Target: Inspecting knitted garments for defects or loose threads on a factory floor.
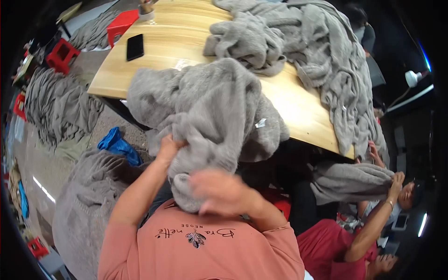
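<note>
A fuzzy grey knit garment (219, 102) lies bunched over the near edge of the table and hangs down to my chest. A small white tag (260, 123) shows on its right part. My left hand (173, 147) is closed on the garment's left side, its fingertips partly sunk in the folds. Lower down, my right hand (217, 191) is in front of the garment's rolled lower end. Motion smears its fingers, so I cannot tell whether they grip the cloth.
A black phone (135, 47) lies on the wooden table (186, 23). More grey knitwear (322, 51) is heaped along its right side. Grey piles (60, 107) and a blue cloth (119, 144) lie at left, near red stools (63, 55). At right, a person in red (345, 242) holds another grey piece (350, 181).
</note>
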The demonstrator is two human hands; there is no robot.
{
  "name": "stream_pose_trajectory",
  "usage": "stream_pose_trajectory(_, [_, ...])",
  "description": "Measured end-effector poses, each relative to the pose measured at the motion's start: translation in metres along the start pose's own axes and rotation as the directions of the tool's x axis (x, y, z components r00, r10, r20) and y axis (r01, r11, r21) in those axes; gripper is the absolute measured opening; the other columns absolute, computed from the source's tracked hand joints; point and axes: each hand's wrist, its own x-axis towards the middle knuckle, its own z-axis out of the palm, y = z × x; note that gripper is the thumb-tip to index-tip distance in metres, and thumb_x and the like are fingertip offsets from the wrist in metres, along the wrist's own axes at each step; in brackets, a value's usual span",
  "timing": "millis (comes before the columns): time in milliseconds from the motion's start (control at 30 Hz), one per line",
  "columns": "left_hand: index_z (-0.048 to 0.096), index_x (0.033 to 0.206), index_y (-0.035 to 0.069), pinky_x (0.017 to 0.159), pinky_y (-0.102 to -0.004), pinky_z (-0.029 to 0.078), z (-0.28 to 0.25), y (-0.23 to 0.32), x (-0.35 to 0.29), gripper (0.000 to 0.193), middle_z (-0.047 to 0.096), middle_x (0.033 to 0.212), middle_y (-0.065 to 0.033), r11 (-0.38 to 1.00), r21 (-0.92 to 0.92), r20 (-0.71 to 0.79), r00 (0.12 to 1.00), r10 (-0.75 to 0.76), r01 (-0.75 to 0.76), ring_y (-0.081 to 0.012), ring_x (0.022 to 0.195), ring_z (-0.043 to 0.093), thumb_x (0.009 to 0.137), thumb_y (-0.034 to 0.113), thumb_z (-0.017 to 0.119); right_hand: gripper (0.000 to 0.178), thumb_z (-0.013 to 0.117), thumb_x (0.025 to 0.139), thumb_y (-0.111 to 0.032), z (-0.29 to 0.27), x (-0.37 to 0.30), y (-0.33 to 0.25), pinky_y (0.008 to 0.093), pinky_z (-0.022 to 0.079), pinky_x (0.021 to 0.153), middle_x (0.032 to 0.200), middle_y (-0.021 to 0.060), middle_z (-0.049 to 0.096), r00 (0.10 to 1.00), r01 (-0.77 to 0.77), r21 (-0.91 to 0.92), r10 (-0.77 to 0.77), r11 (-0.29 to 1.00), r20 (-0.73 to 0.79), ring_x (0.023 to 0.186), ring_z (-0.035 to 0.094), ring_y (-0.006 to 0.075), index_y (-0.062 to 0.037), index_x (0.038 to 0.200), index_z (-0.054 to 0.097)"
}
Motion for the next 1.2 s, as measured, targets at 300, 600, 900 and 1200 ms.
stream_pose_trajectory(300, [0.060, 0.092, -0.001, 0.071, -0.0297, 0.047, -0.028, 0.005, -0.061, 0.031, 0.062, 0.087, -0.0064, 0.918, 0.394, 0.087, 0.992, -0.090, 0.049, -0.0159, 0.078, 0.058, 0.061, -0.004, 0.059, 0.047, 0.059, 0.071, -0.005, -0.032, -0.061, 0.147, 0.0412, 0.036, 0.090, 0.114, 0.0213, 0.048, 0.758, -0.652, -0.601, 0.394, 0.462, -0.520, 0.107, 0.047, 0.0316, 0.0047, 0.115, 0.044])
stream_pose_trajectory(600, [0.050, 0.112, 0.004, 0.092, -0.0369, 0.035, -0.064, 0.062, -0.102, 0.059, 0.048, 0.116, -0.0171, 0.052, 0.979, 0.160, 0.893, 0.420, -0.199, -0.0299, 0.107, 0.045, 0.058, 0.014, 0.070, 0.019, 0.067, 0.065, -0.014, 0.004, -0.065, 0.019, 0.0278, 0.044, 0.062, 0.074, 0.0051, 0.062, 0.929, -0.299, 0.435, 0.156, 0.849, 0.335, 0.068, 0.058, 0.0178, -0.0019, 0.077, 0.060])
stream_pose_trajectory(900, [0.058, 0.096, 0.009, 0.075, -0.0351, 0.041, -0.016, -0.032, -0.076, 0.032, 0.055, 0.087, -0.0086, 0.042, 0.740, 0.670, 0.731, -0.133, -0.671, -0.0259, 0.088, 0.052, 0.067, 0.023, 0.057, 0.026, 0.066, 0.064, -0.013, -0.014, -0.090, 0.018, 0.0252, 0.040, 0.053, 0.062, 0.0053, 0.055, 0.551, -0.832, -0.124, 0.779, 0.541, -0.300, 0.057, 0.052, 0.0128, -0.0001, 0.084, 0.056])
stream_pose_trajectory(1200, [0.060, 0.083, 0.012, 0.064, -0.0390, 0.045, -0.006, -0.081, -0.067, 0.022, 0.058, 0.076, -0.0080, -0.135, 0.747, 0.660, 0.751, 0.031, -0.651, -0.0280, 0.077, 0.056, 0.061, 0.013, 0.057, 0.024, 0.059, 0.067, -0.012, 0.047, 0.012, -0.022, 0.0225, 0.041, 0.061, 0.081, 0.0060, 0.057, 0.844, -0.214, 0.569, 0.443, 0.794, -0.301, 0.068, 0.053, 0.0145, 0.0051, 0.084, 0.056])
